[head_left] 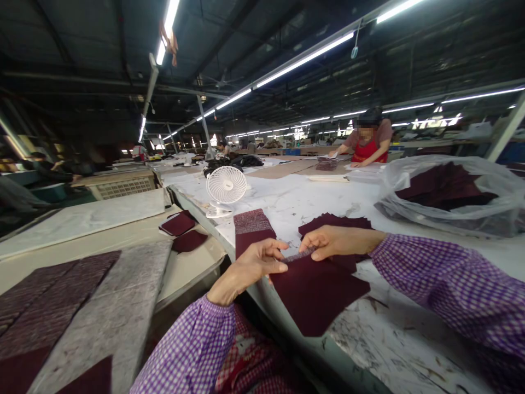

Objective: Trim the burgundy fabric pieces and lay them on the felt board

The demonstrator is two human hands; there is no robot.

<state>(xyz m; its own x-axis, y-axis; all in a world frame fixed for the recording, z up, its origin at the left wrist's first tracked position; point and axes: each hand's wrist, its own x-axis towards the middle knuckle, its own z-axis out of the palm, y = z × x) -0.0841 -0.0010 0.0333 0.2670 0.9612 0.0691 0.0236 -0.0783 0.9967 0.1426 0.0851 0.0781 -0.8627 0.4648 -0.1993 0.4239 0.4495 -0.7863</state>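
Between my two hands is a dark maroon fabric piece (320, 293) with a speckled strip along its upper edge. My left hand (256, 261) pinches its left corner between thumb and fingers. Farther along the same edge, my right hand (334, 241) grips the cloth with the thumb on top. The piece hangs partly over the table's near edge. Just behind my left hand lies a stack of maroon pieces (252, 232) with a speckled top band. Beyond my right hand is a fanned pile of maroon pieces (336, 221), partly hidden by that hand.
A white clip fan (225, 186) stands on the white table (283, 194). At right sits a clear plastic bag (389, 191) of maroon cloth. To the left, a lower surface (123, 295) bears maroon and speckled pieces (61, 306). A co-worker (371, 142) in a red apron handles a stack across the table.
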